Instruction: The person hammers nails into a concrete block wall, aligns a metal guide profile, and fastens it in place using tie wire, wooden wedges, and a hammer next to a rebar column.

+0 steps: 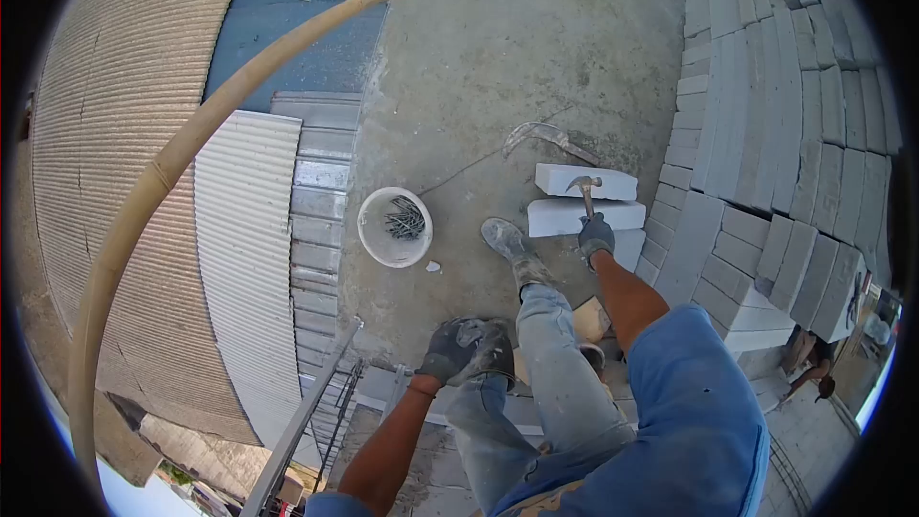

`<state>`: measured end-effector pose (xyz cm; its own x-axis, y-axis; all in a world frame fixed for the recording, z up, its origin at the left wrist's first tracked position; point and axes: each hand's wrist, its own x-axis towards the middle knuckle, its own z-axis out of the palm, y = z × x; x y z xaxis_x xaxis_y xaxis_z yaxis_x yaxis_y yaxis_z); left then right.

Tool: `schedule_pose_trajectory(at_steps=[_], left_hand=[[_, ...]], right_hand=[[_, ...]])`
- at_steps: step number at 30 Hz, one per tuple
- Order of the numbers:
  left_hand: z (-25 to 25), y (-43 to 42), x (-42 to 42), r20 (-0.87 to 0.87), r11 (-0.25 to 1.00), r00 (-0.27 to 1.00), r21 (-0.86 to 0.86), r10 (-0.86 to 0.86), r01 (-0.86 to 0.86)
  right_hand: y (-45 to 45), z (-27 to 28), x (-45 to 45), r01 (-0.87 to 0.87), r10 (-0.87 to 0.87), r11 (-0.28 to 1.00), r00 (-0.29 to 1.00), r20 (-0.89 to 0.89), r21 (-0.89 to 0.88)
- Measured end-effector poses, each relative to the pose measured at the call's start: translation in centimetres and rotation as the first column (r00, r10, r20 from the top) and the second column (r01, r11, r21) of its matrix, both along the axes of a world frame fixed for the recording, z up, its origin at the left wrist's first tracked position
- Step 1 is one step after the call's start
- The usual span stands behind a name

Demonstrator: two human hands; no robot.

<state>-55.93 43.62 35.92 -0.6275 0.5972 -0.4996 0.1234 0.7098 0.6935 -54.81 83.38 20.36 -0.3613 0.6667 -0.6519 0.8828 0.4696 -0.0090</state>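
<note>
My right hand [595,235], in a dark grey work glove, is wrapped round the handle of a claw hammer [582,183]. The hammer's head is over two white blocks, a far block [613,184] and a near block [550,218], lying side by side on the concrete. Part of another white block [629,246] shows beside my right wrist. My left hand [445,349], also gloved, is low beside my dusty left boot [495,349], close to a metal rail [393,391]. Its fingers are hard to make out against the boot.
A white bucket [365,230] holds several nails or screws. Past the blocks lies a curved, pale tool [548,134]. Stacked grey blocks [728,124] line the right side. A bamboo pole [191,139] arches over corrugated roofing [244,220]. Another person [817,361] is at lower right.
</note>
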Motion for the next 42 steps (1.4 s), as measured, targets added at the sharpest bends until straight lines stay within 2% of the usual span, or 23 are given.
schedule_pose_trajectory(at_steps=[1,3,5,7,12,15,16,17,19,21,22,24,26,27,29,30,32,34,36,38,39,41,42], left_hand=[[-4.4,2.5,-3.7,-0.219,0.981,0.962,0.073,-0.161,0.18],[-17.4,6.8,-6.8,-0.045,0.964,0.963,0.033,0.265,-0.263],[-26.2,11.2,-12.7,-0.309,0.989,0.943,-0.039,0.122,-0.141],[-33.9,15.4,-16.4,-0.478,0.985,0.874,-0.089,0.087,-0.147],[-46.2,23.0,-21.7,-0.572,0.942,0.796,-0.334,-0.196,-0.008],[-48.6,24.0,-22.8,-0.41,0.914,0.897,-0.404,-0.165,-0.016],[-49.2,23.8,-22.4,-0.487,0.926,0.864,-0.372,-0.131,-0.068],[-49.3,23.6,-22.1,-0.563,0.93,0.82,-0.347,-0.104,-0.12],[-48.9,23.9,-22.4,-0.545,0.956,0.835,-0.195,0.081,-0.22],[-46.3,25.0,-21.8,-0.385,0.926,0.844,0.094,0.372,-0.365],[-43.8,25.9,-21.4,-0.174,0.846,0.842,0.281,0.51,-0.454],[-34.3,25.8,-20.0,0.086,0.672,0.833,0.548,0.547,-0.498],[-21.7,23.5,-17.4,0.06,0.6,0.844,0.675,0.533,-0.428],[-18.7,22.0,-15.1,0.121,0.593,0.843,0.659,0.525,-0.464],[-15.1,17.7,-8.3,0.348,0.641,0.824,0.518,0.447,-0.566],[-13.8,15.3,-4.4,0.444,0.641,0.789,0.468,0.424,-0.608],[-12.1,9.9,1.4,0.655,0.611,0.653,0.353,0.379,-0.709],[-9.8,4.5,6.5,0.797,0.575,0.394,0.073,0.458,-0.815],[-8.7,1.2,11.5,0.741,0.347,0.088,-0.204,0.666,-0.915],[-8.0,-0.5,15.1,0.685,0.155,-0.106,-0.308,0.72,-0.939],[-7.8,-0.8,17.2,0.492,0.202,0.049,-0.263,0.869,-0.943],[-8.5,-0.6,20.4,0.284,0.226,0.157,-0.228,0.946,-0.947],[-10.1,-0.6,21.9,0.283,-0.103,-0.135,-0.125,0.95,-0.987]], right_hand=[[0.5,-2.9,1.0,0.016,-0.015,1.0,1.0,0.016,-0.011],[1.3,-7.7,2.9,0.064,-0.063,0.998,0.996,-0.066,0.018],[1.3,-12.1,6.1,0.047,-0.042,0.998,0.99,-0.131,0.036],[1.9,-14.7,7.8,-0.066,0.112,0.987,0.935,-0.337,0.145],[1.9,-13.8,5.6,-0.178,0.208,0.959,0.971,-0.12,0.222],[2.2,-14.6,6.0,-0.208,0.231,0.957,0.968,-0.095,0.205],[2.3,-14.6,6.2,-0.207,0.234,0.952,0.967,-0.101,0.227],[1.9,-14.7,6.1,-0.206,0.238,0.949,0.965,-0.114,0.239],[2.0,-14.7,5.5,-0.152,0.167,0.973,0.983,-0.08,0.172],[2.2,-14.6,5.0,-0.184,0.202,0.966,0.976,-0.086,0.18],[2.3,-14.2,4.7,-0.202,0.214,0.964,0.975,-0.052,0.174],[2.1,-13.1,4.5,-0.239,0.244,0.957,0.97,-0.014,0.164],[1.4,-11.6,4.0,-0.292,0.298,0.886,0.954,0.039,0.36],[0.7,-10.1,3.4,-0.316,0.322,0.88,0.946,0.042,0.354],[-0.6,-6.3,1.6,-0.21,0.388,0.852,0.868,-0.31,0.479],[-1.8,-5.1,0.7,-0.233,0.41,0.846,0.859,-0.306,0.479],[-5.2,-3.7,-1.8,-0.271,0.458,0.888,0.601,-0.655,0.372],[-10.1,-4.3,-5.0,-0.369,0.289,0.927,0.6,-0.746,0.062],[-16.1,-6.3,-9.4,-0.6,0.319,0.795,0.541,-0.778,-0.09],[-22.9,-9.4,-13.9,-0.75,0.337,0.638,0.477,-0.812,-0.176],[-26.2,-10.9,-16.0,-0.776,0.314,0.575,0.501,-0.806,-0.258],[-30.9,-16.6,-19.5,-0.787,0.368,0.508,0.565,-0.739,-0.349],[-32.6,-17.4,-21.6,-0.692,0.298,0.561,0.68,-0.67,-0.454]])
